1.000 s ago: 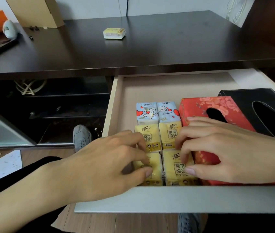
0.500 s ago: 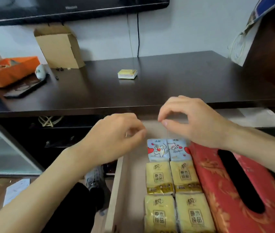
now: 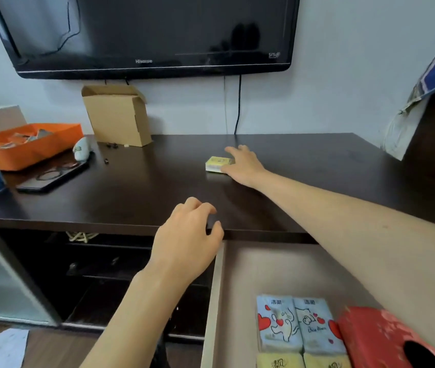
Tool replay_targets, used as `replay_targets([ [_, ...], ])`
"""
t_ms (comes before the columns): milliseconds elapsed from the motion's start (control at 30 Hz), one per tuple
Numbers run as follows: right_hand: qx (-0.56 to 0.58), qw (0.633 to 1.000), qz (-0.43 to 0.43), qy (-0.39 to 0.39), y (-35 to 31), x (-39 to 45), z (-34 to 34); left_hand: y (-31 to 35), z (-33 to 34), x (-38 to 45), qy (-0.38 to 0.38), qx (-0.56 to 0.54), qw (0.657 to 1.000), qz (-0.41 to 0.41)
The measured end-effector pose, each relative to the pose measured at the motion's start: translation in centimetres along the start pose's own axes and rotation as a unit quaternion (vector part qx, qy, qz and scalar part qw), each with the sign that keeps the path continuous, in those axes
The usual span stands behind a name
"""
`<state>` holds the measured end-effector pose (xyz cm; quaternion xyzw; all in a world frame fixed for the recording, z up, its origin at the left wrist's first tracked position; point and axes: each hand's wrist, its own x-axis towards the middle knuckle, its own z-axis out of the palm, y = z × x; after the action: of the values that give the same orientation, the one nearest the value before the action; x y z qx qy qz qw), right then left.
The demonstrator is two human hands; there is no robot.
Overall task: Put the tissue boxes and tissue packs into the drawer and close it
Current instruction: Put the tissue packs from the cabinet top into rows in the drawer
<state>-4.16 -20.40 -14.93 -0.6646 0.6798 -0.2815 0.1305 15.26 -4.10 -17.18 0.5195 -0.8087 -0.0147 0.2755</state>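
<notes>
Yellow tissue pack (image 3: 219,164): flat on tabletop (image 3: 304,166), long axis left-right; right hand (image 3: 243,164) touching its right end, fingers spread over it, not yet closed; left hand (image 3: 188,239) loosely curled, farther, near drawer (image 3: 217,293).

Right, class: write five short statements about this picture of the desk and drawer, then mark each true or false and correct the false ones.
1. The right hand is at the yellow pack on the desk. True.
2. The drawer is shut. False: it is open, with packs inside.
3. The left hand holds a pack. False: it is empty, at the desk's front edge.
4. Two cat packs lie beside the red box in the drawer. True.
5. The orange tray is in the drawer. False: it sits on the desk, at the left.
</notes>
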Motion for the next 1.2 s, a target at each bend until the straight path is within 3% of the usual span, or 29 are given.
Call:
replay_targets([
  [200, -0.025, 0.999, -0.028, 0.006, 0.6, 0.8, 0.1, 0.7, -0.3, -2.3, -0.007, -0.017, 0.999, 0.032],
  [367, 0.029, 0.999, -0.045, 0.003, 1.1, -7.5, -3.0, 3.4, 0.7, -5.2, -0.113, -0.049, 0.986, 0.116],
  [533, 0.029, 0.997, -0.069, -0.009, 2.2, -18.8, -6.9, 5.0, 2.4, -6.9, -0.214, 0.0, 0.955, 0.207],
  [767, -0.086, 0.994, -0.041, -0.058, 4.2, -29.5, -9.2, 4.5, 3.8, -6.2, -0.279, 0.005, 0.937, 0.208],
  [1033, -0.25, 0.962, -0.083, -0.074, 4.2, -30.8, -5.6, 3.7, 3.2, -6.1, -0.275, 0.0, 0.944, 0.183],
  [1200, -0.263, 0.938, -0.082, -0.212, 4.1, -29.8, -6.7, 3.8, 3.5, -6.4, -0.274, -0.003, 0.942, 0.195],
])
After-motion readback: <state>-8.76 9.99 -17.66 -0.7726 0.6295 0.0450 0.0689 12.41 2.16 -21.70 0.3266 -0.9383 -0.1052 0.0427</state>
